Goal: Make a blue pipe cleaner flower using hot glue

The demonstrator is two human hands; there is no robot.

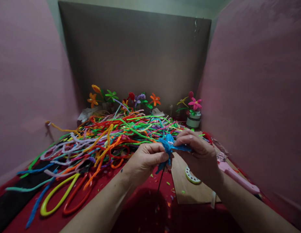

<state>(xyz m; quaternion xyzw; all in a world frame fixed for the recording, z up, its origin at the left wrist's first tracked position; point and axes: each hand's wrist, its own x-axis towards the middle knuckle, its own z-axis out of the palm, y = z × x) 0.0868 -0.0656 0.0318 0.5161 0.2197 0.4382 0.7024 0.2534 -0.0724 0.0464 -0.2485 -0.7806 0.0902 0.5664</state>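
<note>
A blue pipe-cleaner flower (169, 147) with a pale centre and a thin dark stem pointing down is held up in front of me. My left hand (150, 158) pinches it from the left, thumb and fingers close to its middle. From the right, my right hand (197, 153) has its fingers closed on one of the flower's petals, near the centre. Part of the lower petals is hidden behind the left fingers.
A big tangled heap of coloured pipe cleaners (109, 139) spreads behind and left, with yellow-handled (47, 210) and red-handled tools in front. Finished flowers stand at the back, some in a jar (193, 120). At right lie a board (189, 194), a ring-shaped object (192, 176) and a pink tool (238, 178).
</note>
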